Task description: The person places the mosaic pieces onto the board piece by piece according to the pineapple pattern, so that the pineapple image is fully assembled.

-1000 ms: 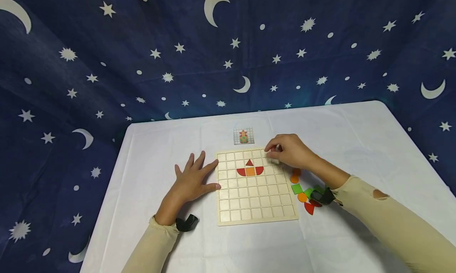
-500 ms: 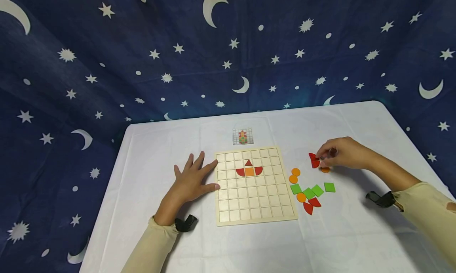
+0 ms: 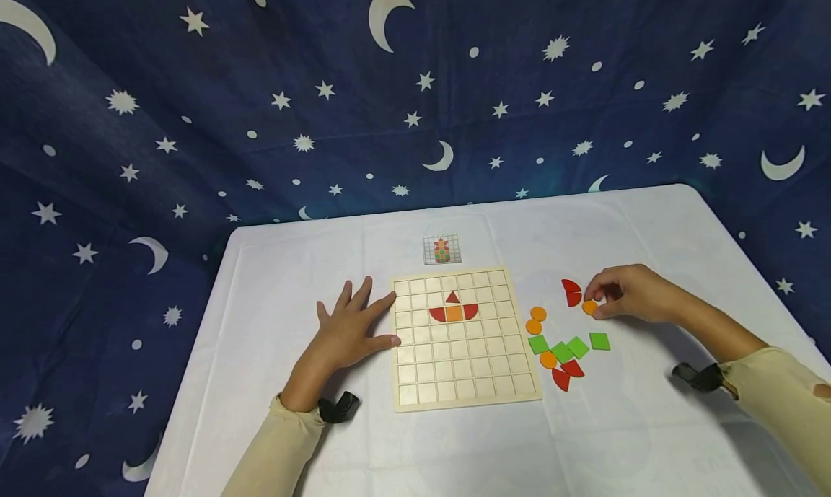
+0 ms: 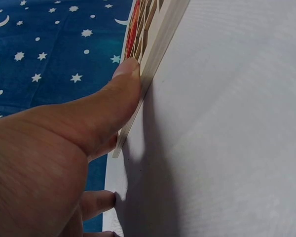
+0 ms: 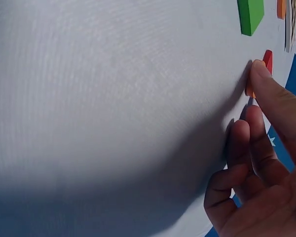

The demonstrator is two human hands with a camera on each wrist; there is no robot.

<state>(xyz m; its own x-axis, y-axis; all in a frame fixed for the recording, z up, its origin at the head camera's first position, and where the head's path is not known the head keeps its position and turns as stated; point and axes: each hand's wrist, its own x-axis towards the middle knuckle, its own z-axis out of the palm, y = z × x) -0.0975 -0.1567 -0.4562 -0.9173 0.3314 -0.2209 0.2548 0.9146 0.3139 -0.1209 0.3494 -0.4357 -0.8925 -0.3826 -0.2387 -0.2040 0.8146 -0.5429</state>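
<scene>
The right hand [image 3: 632, 292] has an orange disc [image 3: 589, 307] at its fingertips, and the relation that matters is this closeness: the disc sits just to the left of the palm, between thumb and forefinger. The grip is narrow, pinching the disc by its edges; whether the piece has left the desk [image 3: 292, 266] at all I cannot tell. Being round, the disc has no long axis to line up. The left hand [image 3: 347, 331] is well apart from it, spread out with thumb and forefinger touching the left edge of the gridded wooden board [image 3: 467, 405], and holds nothing. Two red quarter-circles [image 3: 571, 286] lie just left of the disc, close by the forefinger, so they crowd that side and stand between the disc and the board, as does a pair of loose orange discs [image 3: 538, 314] further left. Toward the person lie several green squares [image 3: 600, 341], another orange disc and two red wedges [image 3: 561, 379]. In the board's upper part, a red triangle [image 3: 452, 296] stands above an orange square [image 3: 454, 313], which has a red quarter-circle on either side. Beyond the board's far edge rests a small pattern card [image 3: 441, 249], well away from the disc.
</scene>
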